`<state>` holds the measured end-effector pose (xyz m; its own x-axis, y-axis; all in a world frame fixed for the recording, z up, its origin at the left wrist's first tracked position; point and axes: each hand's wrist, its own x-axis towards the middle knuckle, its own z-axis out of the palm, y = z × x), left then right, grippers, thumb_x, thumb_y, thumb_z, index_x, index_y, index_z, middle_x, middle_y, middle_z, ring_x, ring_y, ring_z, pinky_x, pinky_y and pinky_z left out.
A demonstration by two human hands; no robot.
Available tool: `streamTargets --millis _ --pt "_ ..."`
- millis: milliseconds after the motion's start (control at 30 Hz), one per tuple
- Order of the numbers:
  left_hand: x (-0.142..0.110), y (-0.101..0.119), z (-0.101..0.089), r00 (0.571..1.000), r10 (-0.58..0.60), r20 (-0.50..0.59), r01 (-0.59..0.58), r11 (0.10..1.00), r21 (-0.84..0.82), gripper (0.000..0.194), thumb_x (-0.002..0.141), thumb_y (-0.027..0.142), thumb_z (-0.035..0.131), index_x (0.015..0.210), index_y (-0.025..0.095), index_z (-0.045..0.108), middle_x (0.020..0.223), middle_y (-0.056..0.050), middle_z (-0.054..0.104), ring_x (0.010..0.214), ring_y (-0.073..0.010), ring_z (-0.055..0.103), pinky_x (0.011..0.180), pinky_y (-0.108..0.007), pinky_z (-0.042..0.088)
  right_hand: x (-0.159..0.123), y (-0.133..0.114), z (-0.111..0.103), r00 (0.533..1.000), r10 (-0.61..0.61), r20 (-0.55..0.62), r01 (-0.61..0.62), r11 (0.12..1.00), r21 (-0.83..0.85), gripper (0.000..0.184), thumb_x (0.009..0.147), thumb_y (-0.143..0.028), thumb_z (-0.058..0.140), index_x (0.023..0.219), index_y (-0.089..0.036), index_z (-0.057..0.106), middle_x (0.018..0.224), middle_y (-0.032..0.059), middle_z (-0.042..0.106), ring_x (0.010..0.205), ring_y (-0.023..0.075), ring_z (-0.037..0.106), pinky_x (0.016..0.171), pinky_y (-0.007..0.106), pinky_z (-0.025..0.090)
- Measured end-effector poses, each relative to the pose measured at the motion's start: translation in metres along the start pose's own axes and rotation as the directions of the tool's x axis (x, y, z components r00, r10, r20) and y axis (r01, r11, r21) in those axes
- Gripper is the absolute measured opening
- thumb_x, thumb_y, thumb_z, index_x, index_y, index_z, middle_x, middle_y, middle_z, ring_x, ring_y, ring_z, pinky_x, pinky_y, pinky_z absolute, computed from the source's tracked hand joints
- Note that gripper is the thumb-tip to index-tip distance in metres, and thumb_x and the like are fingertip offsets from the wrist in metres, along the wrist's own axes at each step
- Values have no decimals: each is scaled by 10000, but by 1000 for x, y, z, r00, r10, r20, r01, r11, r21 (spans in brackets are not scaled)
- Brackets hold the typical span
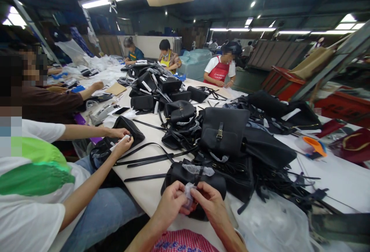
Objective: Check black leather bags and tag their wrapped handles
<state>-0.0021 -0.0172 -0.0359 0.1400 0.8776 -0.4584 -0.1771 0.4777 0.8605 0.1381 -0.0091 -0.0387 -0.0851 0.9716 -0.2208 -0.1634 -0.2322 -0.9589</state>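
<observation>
Right in front of me a black bag (173, 175) lies on the white table, a strip of clear plastic film (202, 170) across its upper part. Between my two hands is a crumpled piece of thin translucent wrap (189, 194) at the front of this bag. My left hand (174, 198) pinches the wrap from one side, thumb and fingers closed. My right hand (208, 201) pinches it from the other side. Both hands partly cover the bag's front, so whatever lies under the wrap is hidden.
Behind the bag stand several black bags, one with a gold clasp (219, 133). Black straps (150, 164) stretch left across the table. A seated co-worker's hands (123, 138) work on another bag at left. Clear plastic sheeting (271, 221) lies at right, beyond it an orange tape roll (316, 146).
</observation>
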Motion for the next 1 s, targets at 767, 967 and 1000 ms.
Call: streamTargets --millis 767,967,1000 --pt "15 -7 -3 997 27 -70 -21 996 86 375 629 501 699 664 180 510 544 12 630 515 -150 636 468 -238 497 0 -3 -26 817 -510 267 558 587 -587 45 860 -209 607 891 -231 631 730 -12 534 615 128 550 565 211 465" --pt "17 -6 -1 997 50 -61 -42 992 118 354 647 487 681 664 183 500 576 -1 638 539 -154 630 491 -249 499 6 -8 -26 772 -494 399 624 472 -623 203 909 -164 491 831 -224 668 738 10 514 644 134 561 558 209 435" --pt "18 -6 -1 997 56 -62 -48 991 125 346 652 483 674 664 185 499 579 -5 639 545 -157 629 492 -251 496 5 -8 -26 768 -493 410 631 468 -619 213 906 -161 489 799 -220 664 725 7 498 635 133 548 552 210 427"
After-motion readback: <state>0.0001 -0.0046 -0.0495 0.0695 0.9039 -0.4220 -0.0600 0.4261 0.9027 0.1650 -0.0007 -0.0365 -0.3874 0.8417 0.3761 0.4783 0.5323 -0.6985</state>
